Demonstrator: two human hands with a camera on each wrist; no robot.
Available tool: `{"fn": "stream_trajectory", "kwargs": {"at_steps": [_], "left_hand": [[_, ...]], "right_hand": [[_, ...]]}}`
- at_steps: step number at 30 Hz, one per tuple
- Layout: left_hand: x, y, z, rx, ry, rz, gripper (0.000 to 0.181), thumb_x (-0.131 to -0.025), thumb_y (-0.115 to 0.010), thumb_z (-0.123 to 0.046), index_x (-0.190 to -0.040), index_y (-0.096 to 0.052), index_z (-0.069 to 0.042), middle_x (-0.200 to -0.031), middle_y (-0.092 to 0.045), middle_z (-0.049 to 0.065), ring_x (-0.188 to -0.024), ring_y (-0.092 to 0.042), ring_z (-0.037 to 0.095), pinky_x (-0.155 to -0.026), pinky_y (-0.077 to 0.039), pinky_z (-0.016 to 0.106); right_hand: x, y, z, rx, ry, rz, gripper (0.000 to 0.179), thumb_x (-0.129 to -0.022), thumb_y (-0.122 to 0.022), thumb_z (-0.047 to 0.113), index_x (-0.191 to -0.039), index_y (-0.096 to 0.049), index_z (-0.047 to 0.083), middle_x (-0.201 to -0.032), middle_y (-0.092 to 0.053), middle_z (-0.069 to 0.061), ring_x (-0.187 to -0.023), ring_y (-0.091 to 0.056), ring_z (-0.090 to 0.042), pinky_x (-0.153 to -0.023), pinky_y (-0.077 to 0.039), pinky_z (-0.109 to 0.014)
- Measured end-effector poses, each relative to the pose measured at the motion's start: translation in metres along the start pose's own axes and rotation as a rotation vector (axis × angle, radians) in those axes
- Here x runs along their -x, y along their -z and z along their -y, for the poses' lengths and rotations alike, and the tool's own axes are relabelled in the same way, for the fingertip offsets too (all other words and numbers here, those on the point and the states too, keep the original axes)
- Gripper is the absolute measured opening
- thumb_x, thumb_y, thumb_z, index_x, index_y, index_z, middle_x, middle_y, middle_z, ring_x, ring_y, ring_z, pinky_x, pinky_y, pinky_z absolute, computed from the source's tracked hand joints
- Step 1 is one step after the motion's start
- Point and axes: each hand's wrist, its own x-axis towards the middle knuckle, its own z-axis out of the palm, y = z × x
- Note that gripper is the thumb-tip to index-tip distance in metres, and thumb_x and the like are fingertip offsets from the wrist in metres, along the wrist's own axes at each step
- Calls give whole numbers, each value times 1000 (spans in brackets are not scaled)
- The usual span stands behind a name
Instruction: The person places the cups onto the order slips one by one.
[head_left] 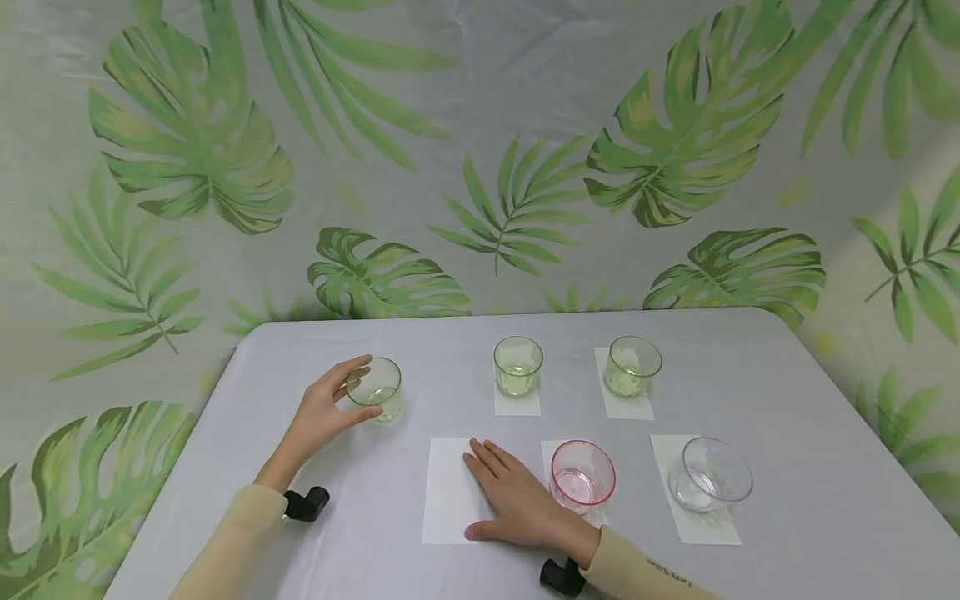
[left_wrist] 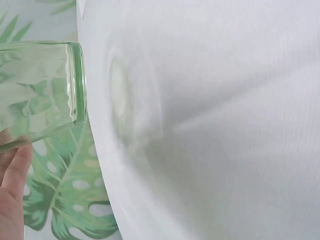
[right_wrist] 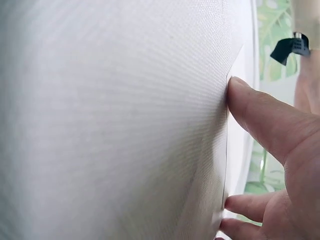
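At the left of the table, my left hand (head_left: 321,417) grips a pale green glass tumbler (head_left: 387,402) between thumb and fingers. In the left wrist view the tumbler (left_wrist: 40,90) appears raised off the cloth, with a soft shadow below. My right hand (head_left: 519,502) rests palm down on a white paper sheet (head_left: 446,496) at the front middle, its fingers extended. The right wrist view shows the thumb and fingertips (right_wrist: 240,87) pressing at the sheet's edge. Just beside the right hand stands a pink-rimmed glass (head_left: 583,477) on another sheet, partly covered by the wrist.
Two more green glasses, one at back centre (head_left: 517,372) and one further right (head_left: 632,372), stand on white sheets. A clear glass (head_left: 708,482) stands at the front right on a tilted sheet (head_left: 712,530). White cloth covers the table (head_left: 352,533); a leaf-patterned curtain (head_left: 517,108) hangs behind.
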Motion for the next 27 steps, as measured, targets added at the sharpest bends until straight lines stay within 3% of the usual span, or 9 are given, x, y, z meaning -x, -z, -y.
{"fn": "stream_trajectory", "kwargs": {"at_steps": [4,12,19,27], "left_hand": [[5,-4,-28,13,-19,36,71,-74,-80,1,-135,-45,8,-135,-47,25,-122,-47,41,-100,-40,47],[11,-22,-7,49,-70,88,76,-73,-83,-5,-139,-46,-2,-137,-49,16,-124,-48,32,-101,-41,42],[18,-35,-12,96,-144,129,76,-72,-85,-12,-138,-48,-6,-136,-51,12,-122,-51,28,-98,-44,40],[26,-50,-18,137,-125,207,76,-73,-85,-18,-139,-48,-8,-136,-51,4,-123,-50,25,-99,-44,40]], "right_hand": [[0,0,0,14,8,-7,92,-80,-74,47,-146,-34,-2,-153,-26,-18,-141,-21,-33,-113,-23,-43],[0,-2,-1,36,15,-11,91,-80,-73,48,-146,-34,-2,-153,-27,-17,-140,-22,-33,-113,-24,-43],[-1,-2,-1,35,4,-11,91,-80,-73,49,-146,-34,-1,-153,-27,-16,-141,-22,-32,-112,-24,-43],[-1,-3,-2,50,1,-19,92,-79,-73,50,-146,-35,-1,-153,-28,-15,-141,-23,-31,-112,-25,-43]]}}
